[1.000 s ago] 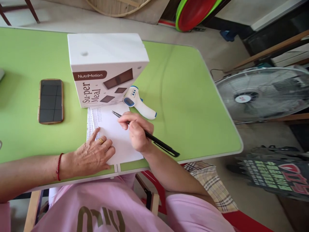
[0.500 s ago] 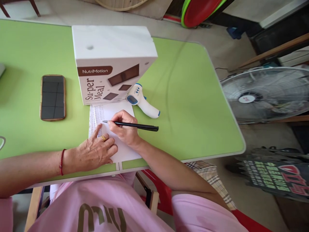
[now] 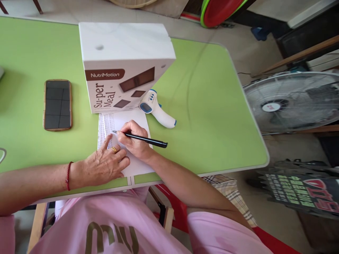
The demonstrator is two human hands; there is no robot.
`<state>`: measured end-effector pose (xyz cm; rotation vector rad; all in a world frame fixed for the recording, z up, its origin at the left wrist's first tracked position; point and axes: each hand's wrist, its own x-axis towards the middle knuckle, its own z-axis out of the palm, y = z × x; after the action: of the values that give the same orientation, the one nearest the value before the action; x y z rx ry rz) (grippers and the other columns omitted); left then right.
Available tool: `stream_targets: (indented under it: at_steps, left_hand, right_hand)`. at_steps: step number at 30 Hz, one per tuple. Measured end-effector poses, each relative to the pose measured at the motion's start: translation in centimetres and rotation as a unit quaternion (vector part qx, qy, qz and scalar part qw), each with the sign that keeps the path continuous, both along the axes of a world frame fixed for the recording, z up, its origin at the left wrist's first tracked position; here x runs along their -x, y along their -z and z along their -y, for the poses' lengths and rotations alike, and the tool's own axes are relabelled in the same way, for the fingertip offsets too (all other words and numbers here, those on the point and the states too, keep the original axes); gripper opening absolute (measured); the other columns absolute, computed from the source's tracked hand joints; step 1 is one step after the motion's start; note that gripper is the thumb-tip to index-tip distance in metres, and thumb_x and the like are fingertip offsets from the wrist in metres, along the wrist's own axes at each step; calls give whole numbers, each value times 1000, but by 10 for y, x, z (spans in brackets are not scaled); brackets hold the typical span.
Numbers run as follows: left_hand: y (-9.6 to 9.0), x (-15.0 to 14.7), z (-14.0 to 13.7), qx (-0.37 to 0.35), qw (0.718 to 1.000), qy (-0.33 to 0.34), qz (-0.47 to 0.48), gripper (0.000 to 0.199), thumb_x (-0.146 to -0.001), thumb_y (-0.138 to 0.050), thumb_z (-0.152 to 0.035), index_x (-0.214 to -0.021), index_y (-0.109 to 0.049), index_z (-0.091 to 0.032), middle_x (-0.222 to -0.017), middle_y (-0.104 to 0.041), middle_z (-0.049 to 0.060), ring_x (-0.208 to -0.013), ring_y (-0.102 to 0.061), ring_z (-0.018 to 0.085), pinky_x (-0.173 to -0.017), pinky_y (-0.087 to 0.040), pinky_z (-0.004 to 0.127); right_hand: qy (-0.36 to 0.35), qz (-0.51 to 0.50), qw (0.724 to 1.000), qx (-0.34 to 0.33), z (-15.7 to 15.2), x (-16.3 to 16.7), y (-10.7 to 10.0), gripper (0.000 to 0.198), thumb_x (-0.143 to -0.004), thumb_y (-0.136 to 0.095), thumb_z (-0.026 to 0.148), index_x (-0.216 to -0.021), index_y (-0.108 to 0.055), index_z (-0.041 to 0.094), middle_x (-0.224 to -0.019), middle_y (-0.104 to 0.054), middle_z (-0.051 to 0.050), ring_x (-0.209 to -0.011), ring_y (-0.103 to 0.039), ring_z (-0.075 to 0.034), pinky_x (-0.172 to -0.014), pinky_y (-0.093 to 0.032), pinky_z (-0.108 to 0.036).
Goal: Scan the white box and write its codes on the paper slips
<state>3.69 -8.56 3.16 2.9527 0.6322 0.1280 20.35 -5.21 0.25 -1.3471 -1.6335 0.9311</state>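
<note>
Right hand (image 3: 137, 146) had its grip clamped round a pen (image 3: 145, 139), lengthwise kinda sideways over the paper (image 3: 136, 166) by the near edge of the desk (image 3: 217, 106), tip toward the left edge, just beside the loosely spread, free left hand (image 3: 104, 164).

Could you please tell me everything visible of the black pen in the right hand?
The slim black pen looks glossy, like plastic, with a narrow, pale, metallic-looking tip. The bare right hand grips it near the tip, between thumb and fingers. It is held slanted, point to the left, over the white paper sheet, its rear end over the green tabletop. Whether the tip touches the paper is unclear.
</note>
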Motion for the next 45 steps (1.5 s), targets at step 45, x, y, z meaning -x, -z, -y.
stream_targets:
  at_steps: [45]
  left_hand:
    - [4,1,0,-15,1000,5,12,37,-84,-76,-45,-97,-58,-16,-97,-64,7,-97,-63,27,-109,-44,69]
  right_hand:
    - [10,20,998,-62,-1,0,3,17,-80,-59,31,-71,-46,24,-58,-55,6,-52,-49,-11,-51,-42,-25]
